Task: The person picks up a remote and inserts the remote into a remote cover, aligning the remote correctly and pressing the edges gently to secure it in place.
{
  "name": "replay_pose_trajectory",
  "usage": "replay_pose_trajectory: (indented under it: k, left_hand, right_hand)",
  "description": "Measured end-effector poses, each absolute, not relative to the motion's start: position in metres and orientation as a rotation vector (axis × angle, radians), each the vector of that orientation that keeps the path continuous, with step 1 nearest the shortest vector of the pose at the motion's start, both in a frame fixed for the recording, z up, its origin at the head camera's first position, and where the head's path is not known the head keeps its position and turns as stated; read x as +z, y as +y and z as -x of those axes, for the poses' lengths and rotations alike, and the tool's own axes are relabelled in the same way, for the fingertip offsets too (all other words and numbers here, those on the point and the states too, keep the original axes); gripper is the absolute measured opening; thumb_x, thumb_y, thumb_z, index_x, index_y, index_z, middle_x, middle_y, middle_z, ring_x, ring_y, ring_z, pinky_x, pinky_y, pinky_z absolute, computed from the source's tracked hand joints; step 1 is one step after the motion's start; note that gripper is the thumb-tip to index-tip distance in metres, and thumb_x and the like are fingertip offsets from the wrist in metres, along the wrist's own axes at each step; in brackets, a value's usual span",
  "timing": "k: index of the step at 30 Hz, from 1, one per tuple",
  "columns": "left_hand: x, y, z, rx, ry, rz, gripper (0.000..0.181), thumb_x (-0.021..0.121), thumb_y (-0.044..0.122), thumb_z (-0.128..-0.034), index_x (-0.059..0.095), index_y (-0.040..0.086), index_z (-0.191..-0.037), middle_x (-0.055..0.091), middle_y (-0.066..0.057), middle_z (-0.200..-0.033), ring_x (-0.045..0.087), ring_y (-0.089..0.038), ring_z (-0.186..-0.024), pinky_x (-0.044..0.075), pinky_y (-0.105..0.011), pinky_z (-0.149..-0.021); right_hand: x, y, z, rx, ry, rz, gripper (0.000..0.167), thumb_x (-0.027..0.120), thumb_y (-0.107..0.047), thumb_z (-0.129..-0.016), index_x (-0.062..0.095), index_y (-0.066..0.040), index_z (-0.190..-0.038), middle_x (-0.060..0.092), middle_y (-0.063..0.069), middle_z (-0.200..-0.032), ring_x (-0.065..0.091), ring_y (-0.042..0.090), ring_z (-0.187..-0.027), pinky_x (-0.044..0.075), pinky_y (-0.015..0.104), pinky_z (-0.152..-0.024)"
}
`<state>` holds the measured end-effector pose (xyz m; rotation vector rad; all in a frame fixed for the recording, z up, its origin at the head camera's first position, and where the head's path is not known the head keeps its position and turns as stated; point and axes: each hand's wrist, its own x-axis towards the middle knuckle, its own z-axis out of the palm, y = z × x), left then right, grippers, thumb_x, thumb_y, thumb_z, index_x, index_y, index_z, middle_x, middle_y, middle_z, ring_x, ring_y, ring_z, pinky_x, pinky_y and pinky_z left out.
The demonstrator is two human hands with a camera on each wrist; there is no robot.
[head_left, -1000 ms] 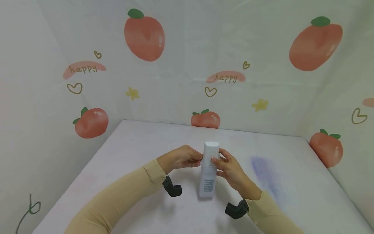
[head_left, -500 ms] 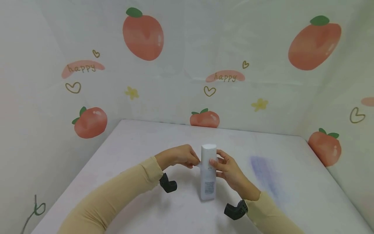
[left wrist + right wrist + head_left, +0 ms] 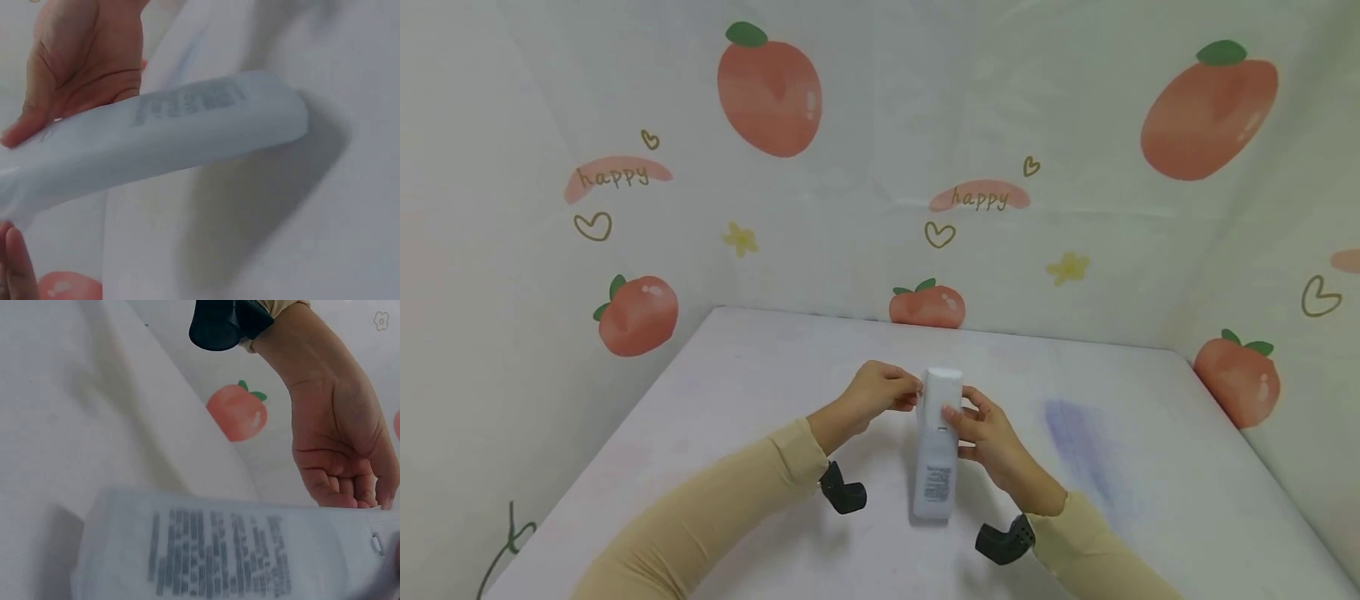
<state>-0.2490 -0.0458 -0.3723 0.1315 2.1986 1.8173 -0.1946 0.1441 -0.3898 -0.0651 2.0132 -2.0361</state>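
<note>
A white bottle [image 3: 934,471] with a tall cap and a block of grey print low on its side is held up over the table. My right hand [image 3: 997,440] grips it around the cap, thumb on the near face and fingers behind. At the cap's left side, my left hand [image 3: 880,392] pinches the edge of thin clear plastic film [image 3: 22,203], which lies against the bottle. Most of the left hand is out of its own wrist view, where only its fingers [image 3: 19,265] show. Whether the bottle's base touches the table cannot be told.
A white table [image 3: 775,350] lies below, with a faint purple smear [image 3: 1082,450] at right. Behind it hangs a white cloth [image 3: 850,217] printed with fruit, hearts and flowers. Each wrist bears a black camera mount [image 3: 1006,542].
My left hand has dipped, pulled slightly left with the film stretched from the bottle, then risen beside the cap. The right hand keeps its grip while the bottle's base has shifted slightly nearer.
</note>
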Motion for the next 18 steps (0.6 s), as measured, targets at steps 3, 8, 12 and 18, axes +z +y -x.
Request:
replay_pose_trajectory:
  k: [3, 8, 12, 18]
  left_hand:
    - [-0.368, -0.043, 0.249, 1.918, 2.208, -0.098, 0.017, 0.065, 0.007, -0.0901, 0.070, -0.008, -0.095, 0.067, -0.008, -0.079, 0.063, -0.009, -0.063, 0.059, -0.027, -0.070]
    - [-0.359, -0.042, 0.252, 1.972, 2.252, -0.044, 0.015, 0.065, 0.006, -0.0891, 0.070, -0.008, -0.094, 0.068, -0.010, -0.080, 0.064, -0.009, -0.062, 0.058, -0.026, -0.069]
    - [-0.353, -0.044, 0.257, 1.977, 2.290, -0.041, 0.013, 0.064, 0.002, -0.0875, 0.070, -0.009, -0.090, 0.066, -0.008, -0.076, 0.063, -0.008, -0.060, 0.058, -0.026, -0.068]
    - [-0.341, -0.044, 0.260, 1.917, 2.359, -0.171, 0.013, 0.060, -0.003, -0.0837, 0.070, -0.010, -0.086, 0.064, -0.006, -0.073, 0.062, -0.010, -0.061, 0.059, -0.028, -0.070]
  right_hand:
    - [-0.389, 0.142, 0.196, -2.016, 2.035, 0.056, 0.049, 0.059, -0.023, -0.097, 0.038, -0.005, -0.138, 0.066, 0.006, -0.107, 0.067, 0.021, -0.093, 0.056, 0.045, -0.081]
    - [-0.385, 0.133, 0.197, -1.944, 2.114, 0.020, 0.043, 0.060, -0.023, -0.096, 0.044, -0.006, -0.132, 0.065, 0.013, -0.107, 0.067, 0.022, -0.088, 0.057, 0.047, -0.076]
    - [-0.382, 0.127, 0.197, -1.881, 2.202, 0.012, 0.038, 0.061, -0.020, -0.096, 0.047, -0.006, -0.128, 0.064, 0.017, -0.105, 0.067, 0.022, -0.083, 0.058, 0.046, -0.071]
    - [-0.377, 0.127, 0.198, -1.829, 2.298, 0.035, 0.033, 0.060, -0.017, -0.096, 0.048, -0.005, -0.124, 0.064, 0.019, -0.101, 0.067, 0.023, -0.080, 0.059, 0.044, -0.066]
